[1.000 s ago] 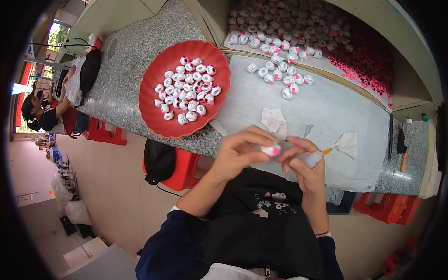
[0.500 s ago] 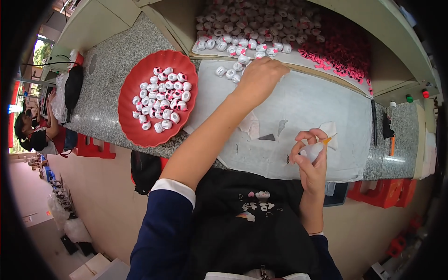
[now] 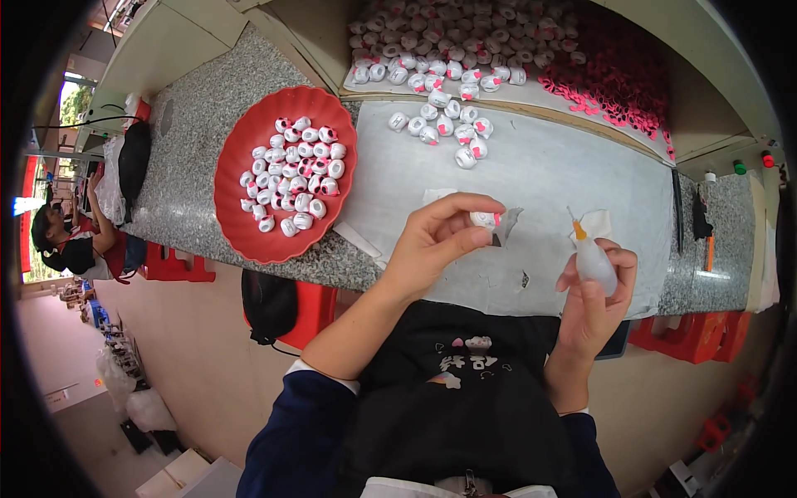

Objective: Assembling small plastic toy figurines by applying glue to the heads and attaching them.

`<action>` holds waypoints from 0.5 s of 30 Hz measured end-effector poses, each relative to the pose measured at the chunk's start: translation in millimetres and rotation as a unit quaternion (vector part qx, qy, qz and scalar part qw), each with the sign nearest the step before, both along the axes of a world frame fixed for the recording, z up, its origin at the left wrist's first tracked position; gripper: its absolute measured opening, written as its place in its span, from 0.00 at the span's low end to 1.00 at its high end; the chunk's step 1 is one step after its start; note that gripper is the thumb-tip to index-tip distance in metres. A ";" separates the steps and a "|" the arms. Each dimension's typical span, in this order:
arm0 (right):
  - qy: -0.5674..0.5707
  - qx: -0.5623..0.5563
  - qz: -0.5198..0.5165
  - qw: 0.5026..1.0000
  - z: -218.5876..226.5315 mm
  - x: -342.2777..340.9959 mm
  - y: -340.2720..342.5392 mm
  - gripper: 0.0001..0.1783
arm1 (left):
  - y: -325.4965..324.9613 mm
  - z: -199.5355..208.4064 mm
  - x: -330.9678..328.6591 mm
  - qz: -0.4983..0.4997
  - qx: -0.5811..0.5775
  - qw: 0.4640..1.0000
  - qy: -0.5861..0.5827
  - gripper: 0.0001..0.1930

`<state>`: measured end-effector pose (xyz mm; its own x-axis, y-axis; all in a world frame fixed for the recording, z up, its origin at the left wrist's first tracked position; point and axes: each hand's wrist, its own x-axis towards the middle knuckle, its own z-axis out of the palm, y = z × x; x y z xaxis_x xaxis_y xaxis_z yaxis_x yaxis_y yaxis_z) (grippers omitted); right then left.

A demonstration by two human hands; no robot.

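Note:
Between the thumb and fingers of my left hand (image 3: 419, 253) is a small white cat-head-like figurine (image 3: 486, 219) with a pink bow. My right hand (image 3: 599, 311) is wrapped round a translucent squeeze bottle (image 3: 595, 266), whose orange tip and thin needle point up and away from me. The needle is apart from the figurine. Several loose white figurines (image 3: 445, 127) lie on the pale sheet (image 3: 573, 183) beyond my left hand. To the left, a red scalloped dish (image 3: 234, 195) holds many similar white figurines with pink bows.
A shelf at the back holds a heap of white figurines (image 3: 448, 37) and a pile of pink bows (image 3: 614, 95). Near the right hand lies a white tissue (image 3: 595, 224). Red stools (image 3: 685, 338) stand below the counter. Another person (image 3: 79, 236) sits far left.
My left hand has come back from the loose figurines toward me, holding one. The bottle in my right hand has turned needle-up and moved slightly right. More loose figurines now show on the sheet.

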<state>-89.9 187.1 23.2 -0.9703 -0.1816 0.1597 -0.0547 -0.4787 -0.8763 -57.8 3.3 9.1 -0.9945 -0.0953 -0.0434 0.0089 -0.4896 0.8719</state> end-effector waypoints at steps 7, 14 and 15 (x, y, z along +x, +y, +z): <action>0.123 0.079 -0.107 0.983 8.5 11.6 -15.3 0.20 | 5.8 -11.6 31.0 0.083 0.061 0.994 0.037 0.16; 0.258 0.213 -0.082 0.939 8.0 27.1 -19.8 0.26 | 6.4 -8.6 37.2 0.084 0.044 0.995 0.038 0.17; 0.268 0.219 -0.071 0.935 8.3 27.9 -20.4 0.26 | 6.6 -8.7 37.3 0.084 0.045 0.995 0.038 0.17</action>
